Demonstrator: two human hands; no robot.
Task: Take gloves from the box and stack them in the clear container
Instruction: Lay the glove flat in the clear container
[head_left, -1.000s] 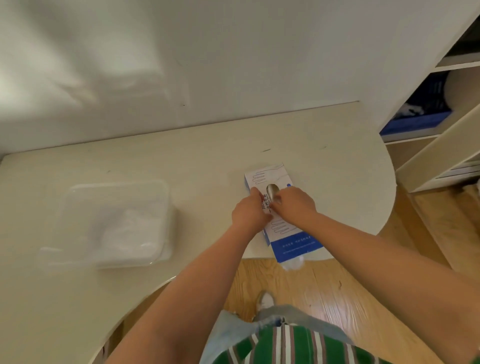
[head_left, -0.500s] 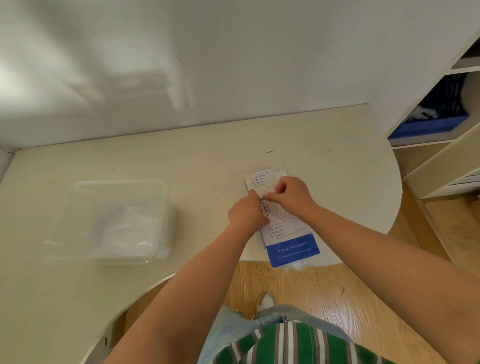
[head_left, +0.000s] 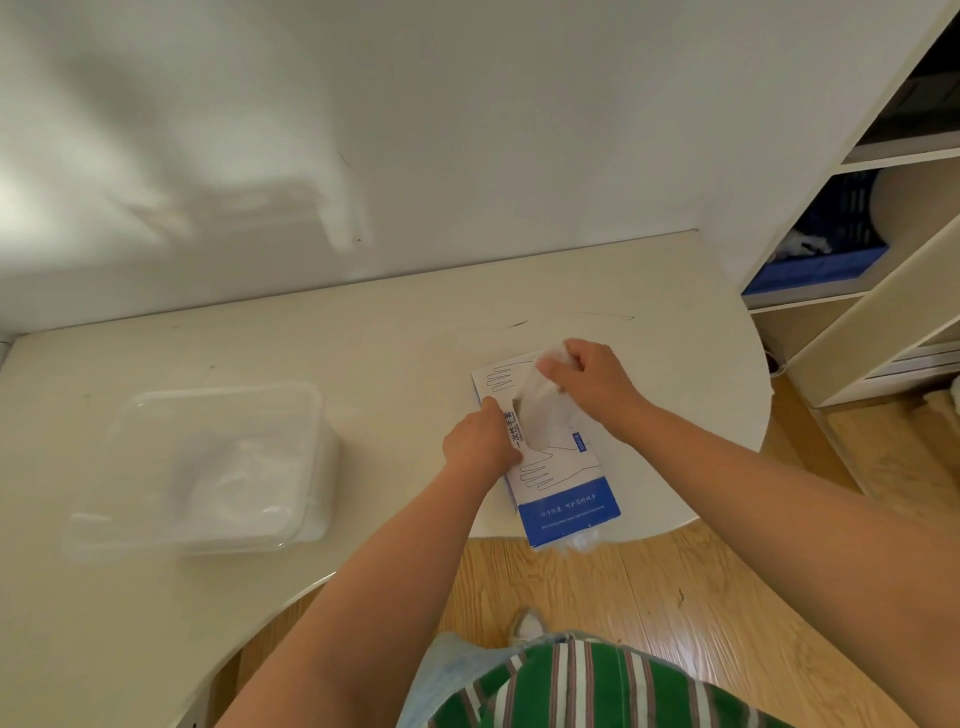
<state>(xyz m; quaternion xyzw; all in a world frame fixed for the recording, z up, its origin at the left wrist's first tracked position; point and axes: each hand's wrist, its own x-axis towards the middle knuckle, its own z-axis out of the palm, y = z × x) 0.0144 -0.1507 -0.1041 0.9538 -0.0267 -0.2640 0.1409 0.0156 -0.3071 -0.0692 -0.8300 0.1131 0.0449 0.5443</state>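
Observation:
A white and blue glove box (head_left: 566, 499) lies flat near the table's front edge, its near end jutting over the edge. My left hand (head_left: 480, 441) grips the box's left side and holds it down. My right hand (head_left: 587, 376) pinches a thin translucent glove (head_left: 545, 410) and has it partly drawn out of the slot in the box top. The clear container (head_left: 202, 467) stands to the left on the table, with a pile of translucent gloves inside it. A bit of crumpled plastic (head_left: 584, 543) sticks out of the box's near end.
The cream table (head_left: 363, 364) meets a white wall at the back and has a curved front edge. A white shelf unit (head_left: 857, 291) with a blue crate stands at the right. Wooden floor (head_left: 675, 597) lies below.
My right hand has lifted up and away from the slot, drawing a glove out with it. My left hand has stayed on the box's left side.

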